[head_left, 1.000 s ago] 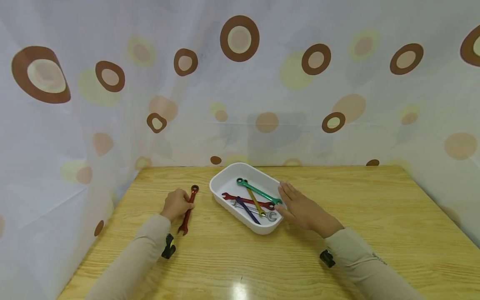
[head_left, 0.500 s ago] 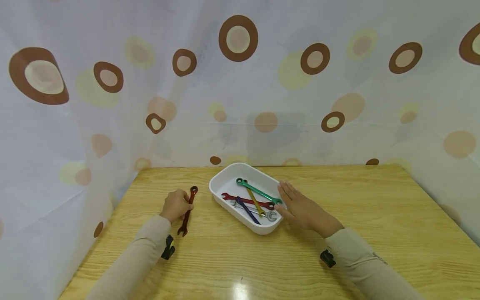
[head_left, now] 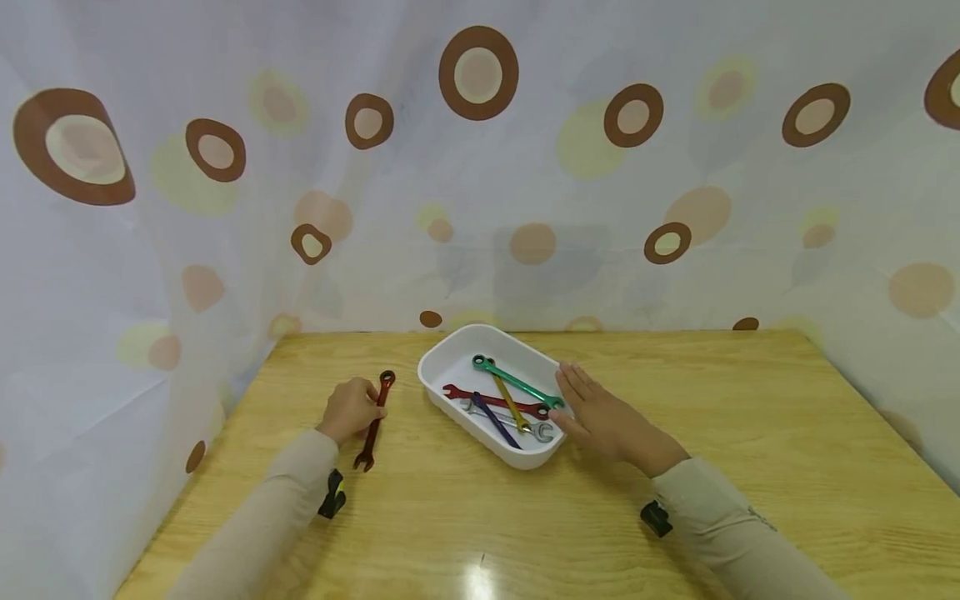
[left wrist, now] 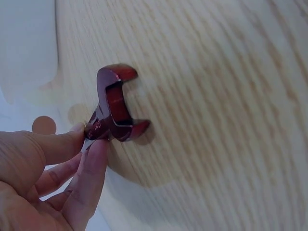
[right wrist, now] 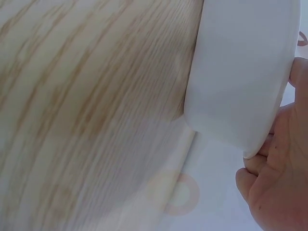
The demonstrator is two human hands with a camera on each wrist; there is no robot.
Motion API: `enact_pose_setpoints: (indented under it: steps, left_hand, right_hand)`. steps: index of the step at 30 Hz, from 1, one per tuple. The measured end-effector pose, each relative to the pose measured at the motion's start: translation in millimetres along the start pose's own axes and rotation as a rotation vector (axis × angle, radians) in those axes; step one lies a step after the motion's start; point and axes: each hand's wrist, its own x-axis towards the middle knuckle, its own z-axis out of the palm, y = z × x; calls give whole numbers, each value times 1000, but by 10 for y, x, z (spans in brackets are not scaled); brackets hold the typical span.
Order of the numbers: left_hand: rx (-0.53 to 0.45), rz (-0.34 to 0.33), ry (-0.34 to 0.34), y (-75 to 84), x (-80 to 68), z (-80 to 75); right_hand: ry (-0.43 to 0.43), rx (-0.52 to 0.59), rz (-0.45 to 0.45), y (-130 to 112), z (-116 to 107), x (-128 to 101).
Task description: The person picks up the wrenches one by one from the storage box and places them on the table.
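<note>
Pinching the shaft of a red wrench [head_left: 374, 422], the left hand [head_left: 349, 408] sits at the left of the bench [head_left: 750, 433]; its grip is closed round the tool, thumb and fingers [left wrist: 91, 163] meeting just behind the open-jawed end, as the left wrist view shows; the wrench lies low over the wood with its ring end pointing away from the person and its forked end toward them, and whether it rests on the surface or is lifted a little I cannot tell; it is outside the white tray [head_left: 450, 354] and near the tray's left wall. Inside the tray, at mid-bench, lie a green wrench [head_left: 517, 383], a yellow wrench [head_left: 510, 404], a dark red wrench [head_left: 487, 400], a blue wrench [head_left: 495, 421] and a silver wrench [head_left: 525, 427], crossed over one another. Further right, the right hand [head_left: 603, 417] lies flat with straight fingers against the tray's right wall, touching the rim; this grip is slack and holds nothing, only steadying the tray, which the right wrist view shows pressed close to the palm. Judging from how things lie, five wrenches are in the tray and one is out of it in the left hand; which way the sorting runs I cannot tell. A spotted curtain [head_left: 480, 167] hangs behind and to both sides.
</note>
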Motion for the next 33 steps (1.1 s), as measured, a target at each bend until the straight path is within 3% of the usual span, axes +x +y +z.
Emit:
enact_pose_setpoints:
  steps: [7, 11, 14, 16, 20, 26, 33]
  left_hand:
    - [96, 39, -35, 49, 32, -107]
    - [76, 59, -84, 135, 85, -230]
    - [31, 140, -102, 245, 148, -315]
    - [8, 230, -98, 349, 189, -350]
    - [-56, 360, -106, 630, 217, -362]
    - [-46, 502, -201, 979, 236, -179]
    - [6, 593, -279, 1235, 307, 181]
  right_hand:
    - [14, 17, 7, 11, 17, 16]
    - [16, 24, 2, 8, 21, 15]
    - [13, 25, 0, 0, 23, 10]
    - [15, 21, 0, -2, 23, 6]
    - [19, 14, -1, 4, 25, 7]
    - [17, 3, 0, 11, 37, 19]
    - [13, -3, 5, 4, 34, 15]
